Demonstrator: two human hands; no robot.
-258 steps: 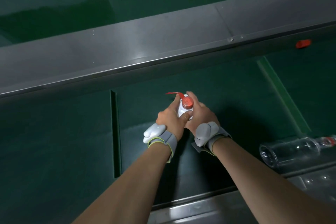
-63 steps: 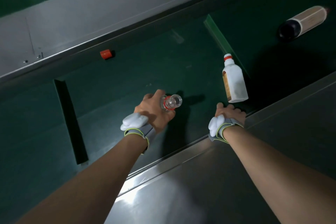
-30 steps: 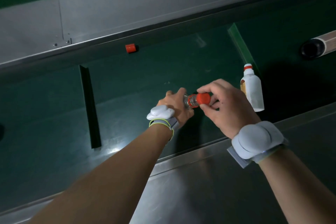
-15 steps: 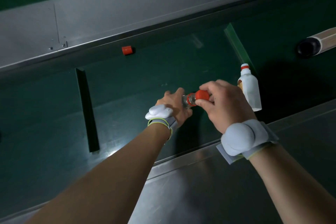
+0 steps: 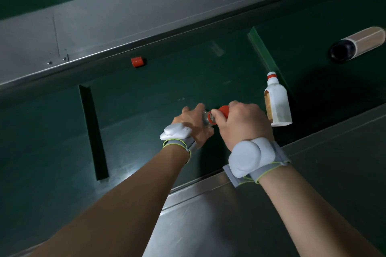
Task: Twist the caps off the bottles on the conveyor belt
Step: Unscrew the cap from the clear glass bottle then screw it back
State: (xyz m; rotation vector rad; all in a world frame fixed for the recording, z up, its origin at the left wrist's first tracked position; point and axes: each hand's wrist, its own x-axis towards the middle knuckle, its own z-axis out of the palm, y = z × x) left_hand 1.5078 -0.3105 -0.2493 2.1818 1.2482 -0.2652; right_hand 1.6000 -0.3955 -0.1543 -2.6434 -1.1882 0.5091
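Two hands met over the conveyor belt: my left hand clamped the clear bottle, my right hand closed around its red cap. Glass could slip and roll if my left grip eased under the torque. Both wrists were bent inward. A capped white bottle lay at two o'clock, a loose cap at ten.

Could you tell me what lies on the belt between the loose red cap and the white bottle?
In the head view, only bare green belt separates the loose red cap from the white bottle.
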